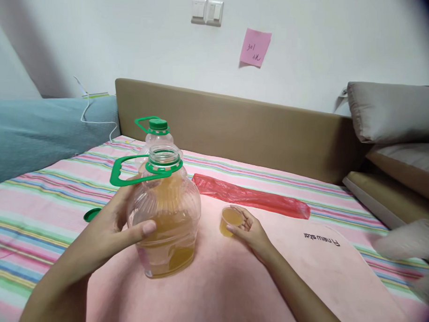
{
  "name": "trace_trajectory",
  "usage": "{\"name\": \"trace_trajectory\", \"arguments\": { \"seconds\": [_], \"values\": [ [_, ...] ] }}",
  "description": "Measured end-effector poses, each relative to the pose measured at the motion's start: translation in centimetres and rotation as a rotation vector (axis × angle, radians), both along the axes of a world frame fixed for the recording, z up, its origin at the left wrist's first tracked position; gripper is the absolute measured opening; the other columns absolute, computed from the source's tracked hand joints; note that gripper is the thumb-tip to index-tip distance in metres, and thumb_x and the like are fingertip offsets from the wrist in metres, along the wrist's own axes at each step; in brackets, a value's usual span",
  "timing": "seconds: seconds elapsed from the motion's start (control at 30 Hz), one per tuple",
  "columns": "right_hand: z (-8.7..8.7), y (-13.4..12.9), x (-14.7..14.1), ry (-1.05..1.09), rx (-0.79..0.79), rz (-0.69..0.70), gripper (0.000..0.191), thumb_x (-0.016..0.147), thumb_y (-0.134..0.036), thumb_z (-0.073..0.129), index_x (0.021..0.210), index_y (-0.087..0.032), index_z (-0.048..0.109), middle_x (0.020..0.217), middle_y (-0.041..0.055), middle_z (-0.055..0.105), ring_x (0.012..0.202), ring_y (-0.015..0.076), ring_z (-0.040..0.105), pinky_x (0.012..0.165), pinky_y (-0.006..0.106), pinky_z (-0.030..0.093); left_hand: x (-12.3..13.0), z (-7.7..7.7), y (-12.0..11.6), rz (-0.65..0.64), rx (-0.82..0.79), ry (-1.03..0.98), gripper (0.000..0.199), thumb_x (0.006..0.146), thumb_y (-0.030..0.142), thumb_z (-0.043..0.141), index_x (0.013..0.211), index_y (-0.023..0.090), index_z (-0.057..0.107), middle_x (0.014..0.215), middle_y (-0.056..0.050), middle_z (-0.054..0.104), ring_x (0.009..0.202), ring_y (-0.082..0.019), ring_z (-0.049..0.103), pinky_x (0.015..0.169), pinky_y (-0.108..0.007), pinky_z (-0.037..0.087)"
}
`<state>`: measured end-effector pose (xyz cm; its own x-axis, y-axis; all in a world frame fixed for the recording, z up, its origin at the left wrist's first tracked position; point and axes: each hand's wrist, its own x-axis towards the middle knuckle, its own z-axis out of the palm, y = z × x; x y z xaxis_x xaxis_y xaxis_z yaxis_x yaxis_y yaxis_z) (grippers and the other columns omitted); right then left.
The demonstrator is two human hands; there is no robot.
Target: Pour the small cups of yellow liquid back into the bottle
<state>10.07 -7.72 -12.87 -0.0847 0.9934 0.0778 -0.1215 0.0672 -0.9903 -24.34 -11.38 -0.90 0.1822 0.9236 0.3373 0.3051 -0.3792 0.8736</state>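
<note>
My left hand (124,223) is wrapped round the side of a big clear plastic jug (173,225), its thumb across the front. The jug has a green handle ring and an uncapped mouth, and yellowish-brown liquid fills its lower part. With my right hand (249,230) I grip a small clear plastic cup (230,220) holding the same coloured liquid. A gap separates the cup from the jug. Behind the open jug stands a second jug (158,131) with its green cap on, partly hidden. A loose green cap (92,215) lies left of my left wrist.
A red plastic bag (248,196) lies flat beyond the cup. Under everything is a pink cloth (231,283) on a striped bedsheet (29,220). Cushions (392,111) are stacked at the right, near a translucent bag (408,240). A headboard (230,126) borders the far side.
</note>
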Motion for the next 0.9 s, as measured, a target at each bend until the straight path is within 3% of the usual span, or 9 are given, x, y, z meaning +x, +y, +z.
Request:
{"name": "trace_trajectory", "arguments": {
  "seconds": [0.17,0.3,0.63,0.9],
  "values": [
    [0.9,-0.1,0.2,-0.001,0.01,-0.008,0.069,0.073,-0.045,0.095,0.13,-0.023,0.065,0.137,0.0129,0.07,0.13,0.0312,0.065,0.116,0.049,0.048,0.4,0.4,-0.1,-0.034,0.007,-0.025,0.087,0.084,0.066,0.08,0.157,0.036,0.043,0.17,-0.002,0.039,0.159,-0.042,0.028,0.133,-0.054,0.026],
    [3.0,0.0,0.6,-0.029,0.044,0.016,0.063,0.074,-0.045,0.095,0.127,-0.024,0.067,0.135,0.0117,0.071,0.127,0.0304,0.066,0.113,0.048,0.049,0.6,0.6,-0.2,-0.037,0.026,-0.007,0.083,0.085,0.062,0.08,0.156,0.035,0.046,0.169,-0.003,0.041,0.159,-0.042,0.028,0.132,-0.053,0.029],
    [11.4,-0.3,-0.9,-0.073,0.146,0.102,0.054,0.078,-0.041,0.094,0.125,-0.03,0.071,0.138,0.0037,0.071,0.13,0.0234,0.064,0.111,0.037,0.05,0.3,0.3,0.0,-0.034,0.034,-0.004,0.083,0.085,0.062,0.08,0.157,0.036,0.046,0.17,-0.004,0.039,0.158,-0.04,0.033,0.13,-0.051,0.032],
    [18.0,0.4,-2.5,-0.066,0.259,0.183,0.052,0.081,-0.041,0.091,0.127,-0.027,0.071,0.138,0.0066,0.071,0.128,0.0246,0.064,0.109,0.039,0.05,0.6,0.6,-0.5,-0.058,0.053,-0.015,0.083,0.088,0.054,0.08,0.159,0.036,0.043,0.172,-0.003,0.037,0.16,-0.04,0.028,0.13,-0.048,0.034]
  ]
}}
